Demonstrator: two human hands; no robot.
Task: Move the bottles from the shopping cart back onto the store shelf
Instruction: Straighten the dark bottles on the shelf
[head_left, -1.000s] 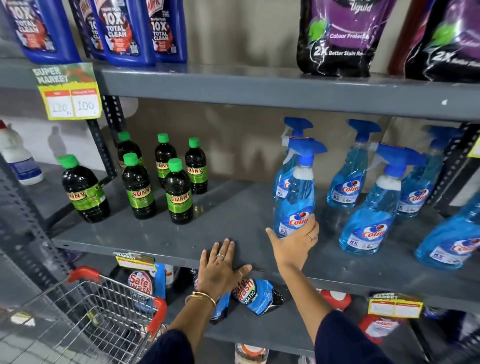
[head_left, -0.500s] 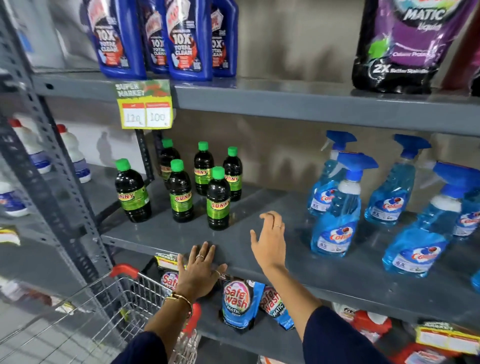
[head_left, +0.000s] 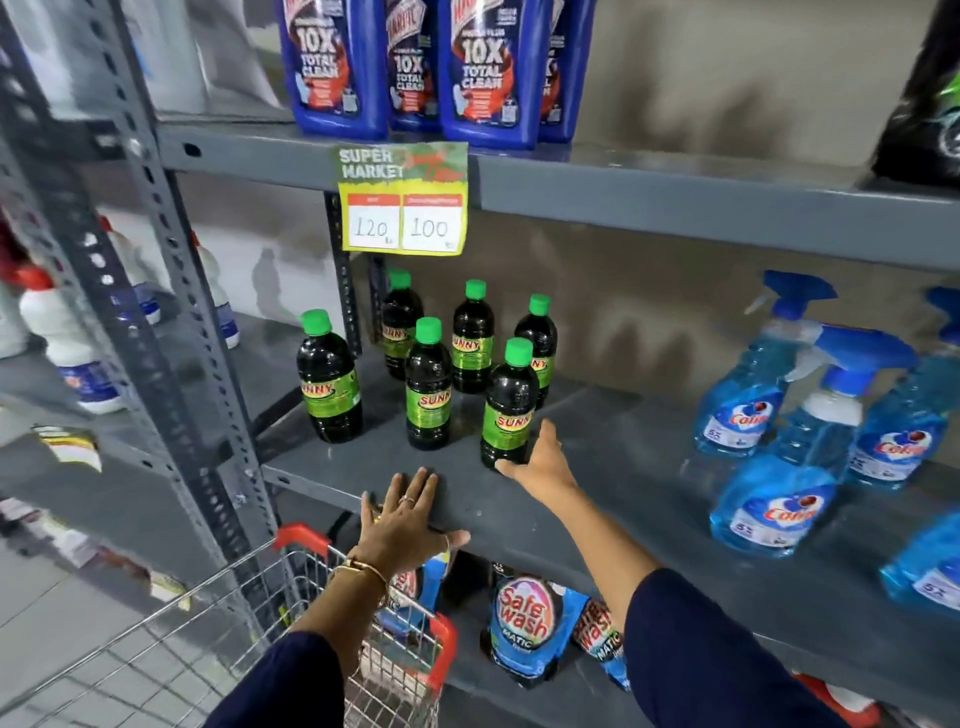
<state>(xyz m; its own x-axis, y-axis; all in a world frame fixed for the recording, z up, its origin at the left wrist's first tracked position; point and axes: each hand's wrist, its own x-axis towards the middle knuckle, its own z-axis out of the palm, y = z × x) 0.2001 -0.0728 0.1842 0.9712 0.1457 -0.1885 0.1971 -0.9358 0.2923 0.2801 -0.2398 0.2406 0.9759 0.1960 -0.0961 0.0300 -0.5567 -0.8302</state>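
Right hand (head_left: 543, 460), grip open, touches the front Sunny bottle (head_left: 509, 410) on the shelf (head_left: 597, 499). Left hand (head_left: 402, 525) lies flat, empty. Looks rigid, slick plastic; grab mid-label.

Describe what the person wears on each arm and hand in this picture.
Both arms have dark navy sleeves pushed up, leaving the forearms bare. The left hand has a ring on one finger and a thin gold bangle at the wrist. The right hand shows a slim ring; its wrist is bare.
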